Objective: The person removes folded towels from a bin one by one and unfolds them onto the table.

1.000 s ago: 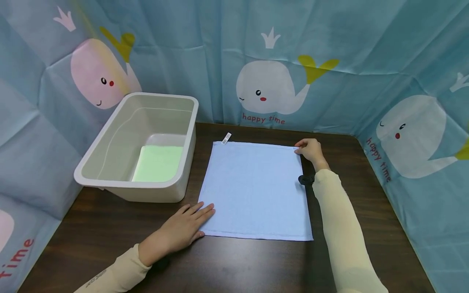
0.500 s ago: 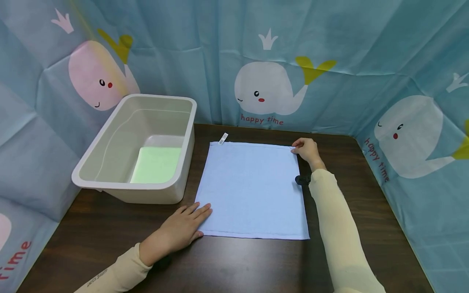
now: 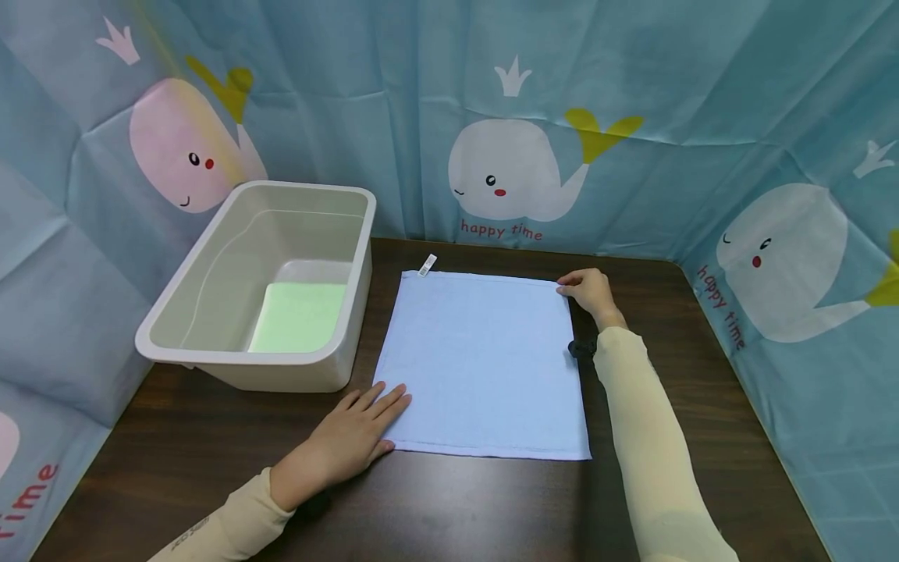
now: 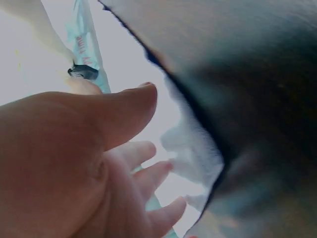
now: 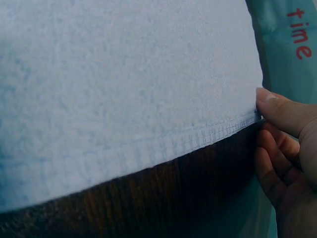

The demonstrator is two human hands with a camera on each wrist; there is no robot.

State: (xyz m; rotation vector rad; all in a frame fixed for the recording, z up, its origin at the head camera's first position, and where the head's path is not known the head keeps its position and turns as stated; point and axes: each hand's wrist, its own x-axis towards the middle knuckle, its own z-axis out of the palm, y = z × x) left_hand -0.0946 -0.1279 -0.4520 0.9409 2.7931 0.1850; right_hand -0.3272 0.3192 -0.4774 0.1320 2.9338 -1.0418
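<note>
In the head view, I see a pale blue towel (image 3: 485, 359) lying flat on a dark wooden table (image 3: 477, 507), a gray bin (image 3: 239, 357) just beside its left edge. A person's left hand (image 3: 351, 439) rests on the towel's near left corner, fingers (image 3: 391, 409) straight and slightly spread; the right hand (image 3: 592, 295) pinches its far right corner. The left wrist view shows me the thumb (image 4: 124, 111) apart from the fingers beside the towel's edge; how hard they press, I cannot tell. The right wrist view shows thumb and fingertips gripping the towel's corner beside its stitched hem (image 5: 148, 151).
</note>
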